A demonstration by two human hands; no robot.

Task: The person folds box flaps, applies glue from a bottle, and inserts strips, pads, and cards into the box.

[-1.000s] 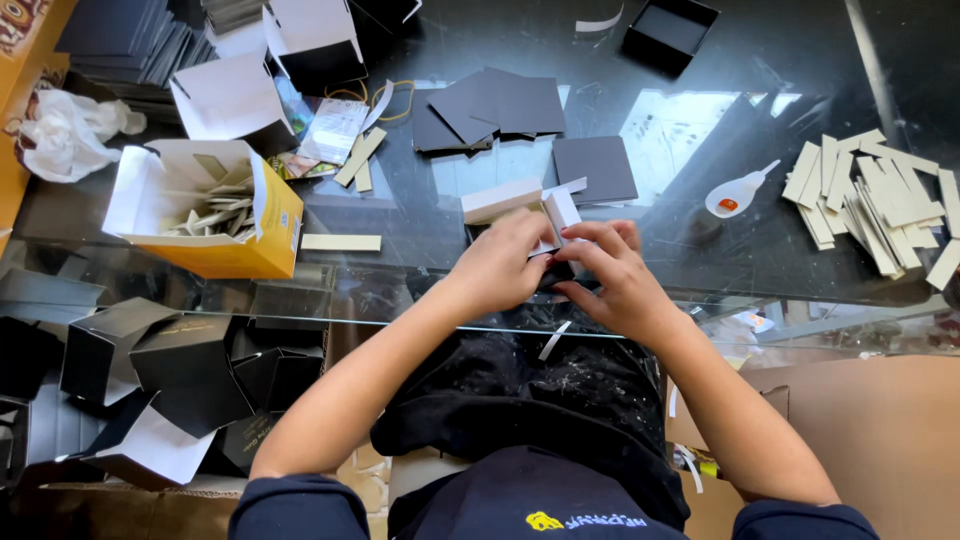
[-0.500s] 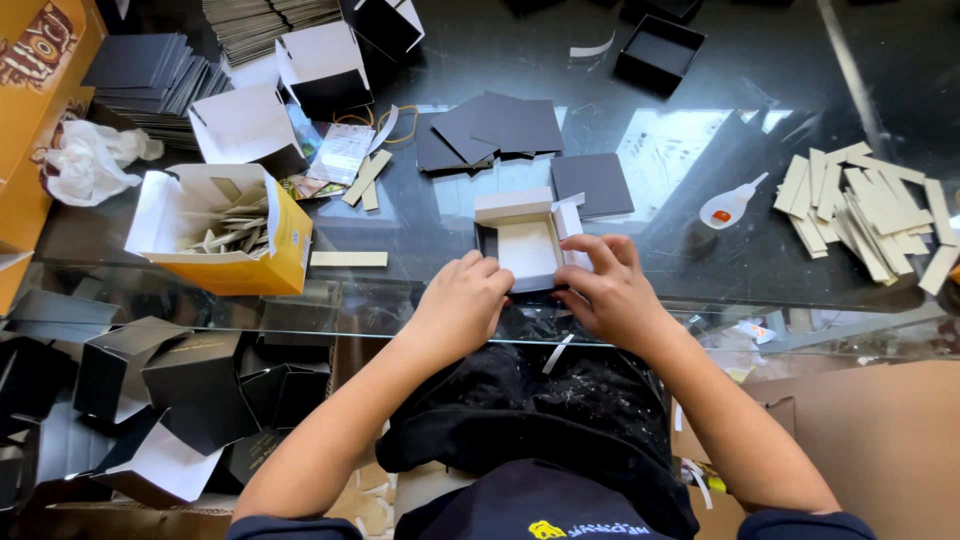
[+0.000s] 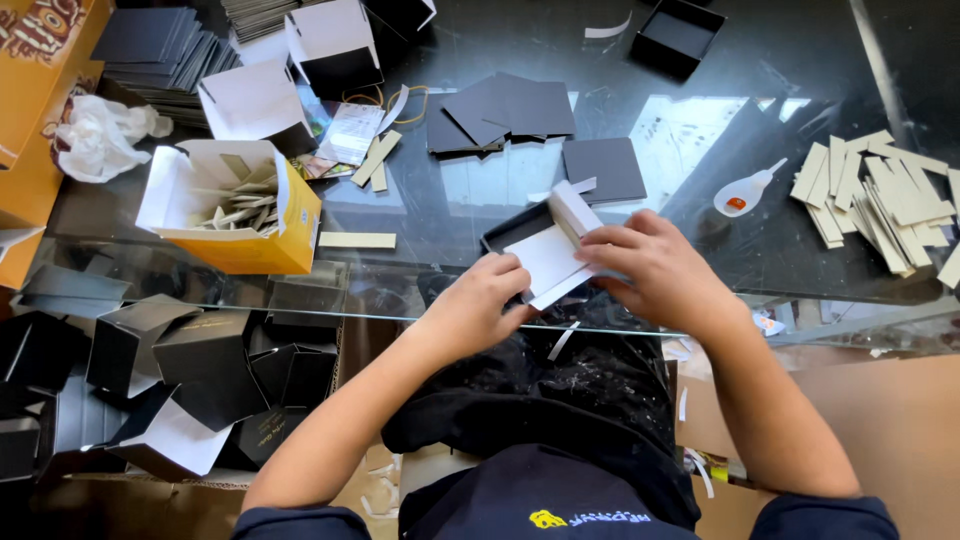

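Both my hands hold a small cardboard box (image 3: 548,246), black outside and white inside, at the near edge of the glass table (image 3: 700,120). My left hand (image 3: 478,303) grips its lower left corner. The fingers of my right hand (image 3: 655,268) press on its right side, where a white flap stands up. The box is tilted, with its open white inside facing me.
An orange carton (image 3: 240,205) with card strips stands at the left. Black card squares (image 3: 505,112) and a single one (image 3: 603,168) lie behind the box. Pale card strips (image 3: 880,195) pile at the right, near a small glue bottle (image 3: 745,190). Folded black boxes (image 3: 170,360) fill a bin under the table.
The box has been turned and tilted from a flat, open-side-up pose to a slanted one. My hands have shifted around it. The camera has moved closer and lower.
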